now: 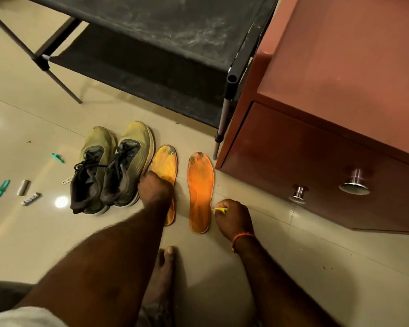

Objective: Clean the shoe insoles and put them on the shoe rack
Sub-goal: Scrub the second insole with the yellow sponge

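Two orange insoles lie side by side on the tiled floor, toes pointing away from me. My left hand (155,188) lies over the middle of the left insole (164,162), its fingers hidden beneath it, so its grip cannot be made out. The right insole (200,192) lies free. Just right of its heel, my right hand (233,214) is curled round a small yellow thing (220,210) that pokes out by the knuckles. The black fabric shoe rack (151,38) stands behind, dusty on top.
A pair of worn olive-and-grey sneakers (111,168) sits left of the insoles. A reddish-brown drawer cabinet (328,114) with metal knobs fills the right. Small green and silver bits (24,187) are scattered on the floor at left. My bare foot (162,274) is below the insoles.
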